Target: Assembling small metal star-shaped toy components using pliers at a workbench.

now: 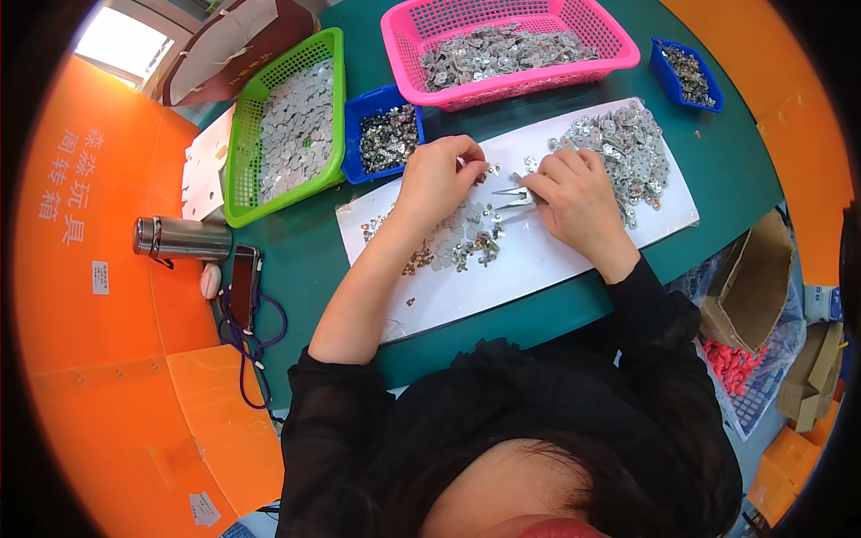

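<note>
My left hand is closed in a pinch over the white board. Small brownish metal pieces show at its fingertips; which of them it grips is too small to make out. My right hand is closed around pliers, whose silver jaws point left and stand slightly apart; their handles are hidden in the palm. Below my left hand lie flat grey discs and small dark and coppery metal parts. Past my right hand is a heap of silvery metal pieces.
Behind the board stand a pink basket and a blue bin, both with metal parts. A green basket of grey discs is at left, a small blue bin far right. A steel flask and phone lie left.
</note>
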`<state>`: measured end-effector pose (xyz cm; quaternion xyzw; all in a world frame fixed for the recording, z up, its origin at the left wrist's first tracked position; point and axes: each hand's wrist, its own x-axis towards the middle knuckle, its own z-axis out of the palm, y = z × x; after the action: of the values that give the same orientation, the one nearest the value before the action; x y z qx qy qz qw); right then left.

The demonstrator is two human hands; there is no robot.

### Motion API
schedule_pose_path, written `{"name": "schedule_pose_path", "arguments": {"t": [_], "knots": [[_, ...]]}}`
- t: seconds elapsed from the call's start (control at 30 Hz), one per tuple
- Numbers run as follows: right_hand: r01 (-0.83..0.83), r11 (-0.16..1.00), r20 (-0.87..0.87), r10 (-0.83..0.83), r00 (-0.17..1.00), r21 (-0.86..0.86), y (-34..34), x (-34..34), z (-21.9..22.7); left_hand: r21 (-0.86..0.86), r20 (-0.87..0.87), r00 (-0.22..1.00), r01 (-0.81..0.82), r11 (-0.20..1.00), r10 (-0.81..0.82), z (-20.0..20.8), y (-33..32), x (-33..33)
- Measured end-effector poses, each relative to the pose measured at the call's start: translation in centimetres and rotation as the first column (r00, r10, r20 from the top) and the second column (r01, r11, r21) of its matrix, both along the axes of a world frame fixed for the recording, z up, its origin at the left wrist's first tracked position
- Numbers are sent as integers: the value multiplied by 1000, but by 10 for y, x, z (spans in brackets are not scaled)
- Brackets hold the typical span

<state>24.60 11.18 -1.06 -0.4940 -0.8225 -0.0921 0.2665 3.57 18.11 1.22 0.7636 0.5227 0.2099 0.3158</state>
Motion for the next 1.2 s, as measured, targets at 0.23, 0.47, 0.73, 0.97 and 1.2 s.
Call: {"name": "schedule_pose_path", "arguments": {"t": [0.23,0.47,0.73,0.97,1.2], "knots": [[58,998,-123,-53,991,38,11,4,7,172,-180,975,160,972,-128,-6,-1,-1],[130,990,-82,-135,988,-59,24,16,-7,80,-64,991,120,990,-115,-5,2,-6],[181,983,-151,-182,972,-24,27,16,-3,-82,107,993,50,995,-41,-5,2,-10],[186,982,-90,-184,979,17,27,18,-2,-651,639,651,175,739,409,0,-1,-14],[-203,972,-663,74,745,-119,8,-22,29,-672,741,367,385,633,563,0,-23,-7]]}}
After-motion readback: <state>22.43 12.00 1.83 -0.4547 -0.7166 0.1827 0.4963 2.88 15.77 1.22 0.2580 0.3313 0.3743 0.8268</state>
